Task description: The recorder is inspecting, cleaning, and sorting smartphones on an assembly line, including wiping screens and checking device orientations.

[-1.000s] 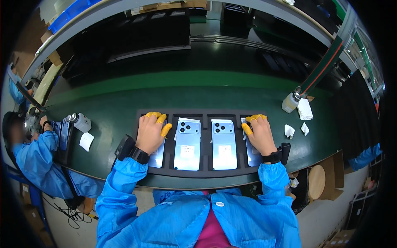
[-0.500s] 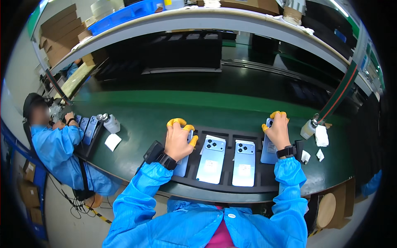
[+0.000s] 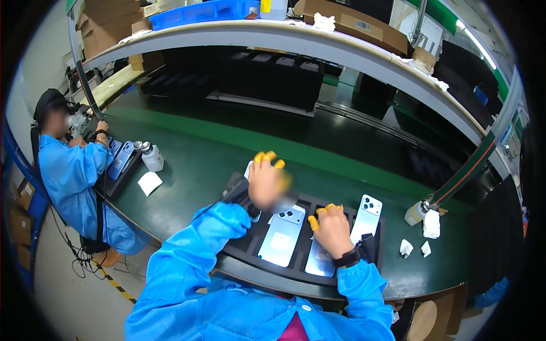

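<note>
Four-slot wording aside, a black foam tray (image 3: pixel 239 243) on the green table holds several light-blue smartphones. My left hand (image 3: pixel 266 184), with yellow fingertip covers, is over the leftmost phone, which it mostly hides. Its fingers stretch away from me, and its thumb side is smeared by motion. Beside it lies a phone (image 3: pixel 281 236) with its cameras and a white label facing up. My right hand (image 3: pixel 333 232), also in yellow fingertip covers, grips the upper part of another phone (image 3: pixel 319 261) by its edges. The rightmost phone (image 3: pixel 367 217) lies uncovered, cameras up.
At the left sits a person in blue (image 3: pixel 74 176) by another tray of phones. A white bottle (image 3: pixel 152 157) and a white wipe (image 3: pixel 149 183) are near them. To the right stand another bottle (image 3: pixel 417 212) and folded wipes (image 3: pixel 431 224). A shelf (image 3: pixel 227 29) spans the back.
My right hand has left the rightmost phone and moved left onto the neighbouring one. My left hand's fingers have straightened from their curl around the leftmost phone. The view has turned and shifted.
</note>
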### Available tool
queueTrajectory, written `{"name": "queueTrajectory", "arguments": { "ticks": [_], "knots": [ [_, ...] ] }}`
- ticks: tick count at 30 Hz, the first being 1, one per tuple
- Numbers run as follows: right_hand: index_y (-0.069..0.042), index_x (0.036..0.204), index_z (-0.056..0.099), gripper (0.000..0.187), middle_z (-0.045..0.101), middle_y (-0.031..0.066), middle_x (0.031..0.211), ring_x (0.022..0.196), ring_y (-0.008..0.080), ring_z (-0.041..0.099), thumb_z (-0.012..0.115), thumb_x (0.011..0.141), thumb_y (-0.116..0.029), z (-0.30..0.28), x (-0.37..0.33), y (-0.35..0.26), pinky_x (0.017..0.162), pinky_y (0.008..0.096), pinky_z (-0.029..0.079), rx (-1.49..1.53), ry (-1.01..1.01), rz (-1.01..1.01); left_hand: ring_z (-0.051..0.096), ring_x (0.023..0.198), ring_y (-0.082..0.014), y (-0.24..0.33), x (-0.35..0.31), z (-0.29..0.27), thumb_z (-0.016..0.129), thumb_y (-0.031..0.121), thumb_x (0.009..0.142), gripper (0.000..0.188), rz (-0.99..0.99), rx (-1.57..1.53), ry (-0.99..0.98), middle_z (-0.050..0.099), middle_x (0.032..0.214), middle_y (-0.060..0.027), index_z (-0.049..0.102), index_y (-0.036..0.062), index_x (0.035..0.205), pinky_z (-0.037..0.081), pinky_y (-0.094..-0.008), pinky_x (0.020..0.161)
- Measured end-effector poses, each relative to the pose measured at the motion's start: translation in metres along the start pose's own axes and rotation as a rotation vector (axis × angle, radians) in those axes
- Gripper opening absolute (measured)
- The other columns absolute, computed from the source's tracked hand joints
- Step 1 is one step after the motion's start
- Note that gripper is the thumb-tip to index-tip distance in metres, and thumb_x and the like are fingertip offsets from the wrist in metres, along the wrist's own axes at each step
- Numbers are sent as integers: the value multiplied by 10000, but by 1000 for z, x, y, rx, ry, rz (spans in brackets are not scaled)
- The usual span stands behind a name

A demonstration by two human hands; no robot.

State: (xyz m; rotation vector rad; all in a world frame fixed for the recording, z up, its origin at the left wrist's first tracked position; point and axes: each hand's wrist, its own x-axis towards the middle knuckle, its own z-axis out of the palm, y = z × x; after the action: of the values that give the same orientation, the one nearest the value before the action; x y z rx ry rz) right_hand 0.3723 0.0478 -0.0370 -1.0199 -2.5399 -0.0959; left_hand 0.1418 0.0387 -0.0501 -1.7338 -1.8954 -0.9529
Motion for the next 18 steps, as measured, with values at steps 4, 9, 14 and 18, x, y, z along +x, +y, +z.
{"name": "queueTrajectory", "arguments": {
  "ticks": [4,9,14,18],
  "knots": [
    [14,833,677,298,616,187,906,923,373,560,669,824,-284,10,-6,-3,806,456,438,-104,82,36,583,898,-306,40,-27,-8,675,213,799,251,171,-159,-288,631,974,-130,683,42,982,437,-406,836],
    [27,911,654,326,593,226,962,975,396,513,653,838,-290,-2,-3,-1,841,480,379,42,-63,94,596,890,-293,54,-41,-4,629,204,835,222,242,-249,-294,636,957,-127,687,24,953,445,-390,827],
    [32,1034,551,398,492,224,1053,993,414,462,681,693,-124,-23,-5,-23,846,546,345,10,169,68,585,905,-307,51,-41,1,597,186,856,194,243,-178,-333,619,950,-128,678,31,940,425,-420,815],
    [23,1051,516,393,477,214,1103,1004,423,472,622,676,-32,-25,19,-19,817,569,364,80,20,121,549,929,-331,48,-32,-1,603,183,844,188,207,-206,-395,584,943,-138,666,47,957,403,-437,792]
  ]
}}
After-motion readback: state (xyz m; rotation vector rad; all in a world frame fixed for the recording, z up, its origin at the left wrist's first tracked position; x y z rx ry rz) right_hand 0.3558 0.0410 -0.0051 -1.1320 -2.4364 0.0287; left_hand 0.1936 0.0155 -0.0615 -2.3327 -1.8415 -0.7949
